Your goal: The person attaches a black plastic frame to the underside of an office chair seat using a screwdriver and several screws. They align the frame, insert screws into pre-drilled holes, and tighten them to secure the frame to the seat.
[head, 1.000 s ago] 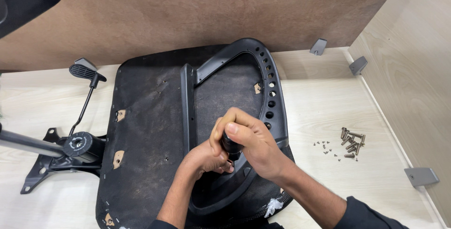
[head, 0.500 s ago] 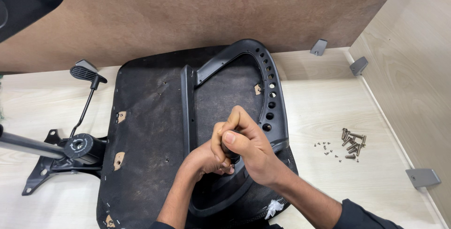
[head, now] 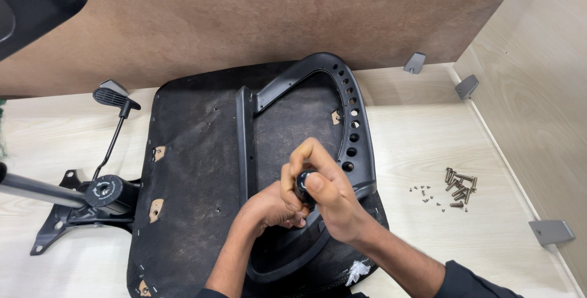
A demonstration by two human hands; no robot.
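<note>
Head view: right hand (head: 327, 197) grips a black tool handle (head: 304, 183) upright at frame centre, over the black armrest frame (head: 354, 121). Left hand (head: 275, 207) lies directly below-left, touching, fingers curled at the handle's base.

Black seat underside (head: 195, 169), black armrest frame (head: 354, 121), silver bolts (head: 460, 187), pale wood table (head: 49, 127).

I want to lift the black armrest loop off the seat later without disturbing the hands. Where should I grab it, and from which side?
Probably best at the far curved end of the armrest loop, coming from above at the back-wall side. That arc stands raised off the upturned seat base, leaving room for fingers around it, and lies away from the left hand and right hand working with a dark-handled tool at the near end.
</note>
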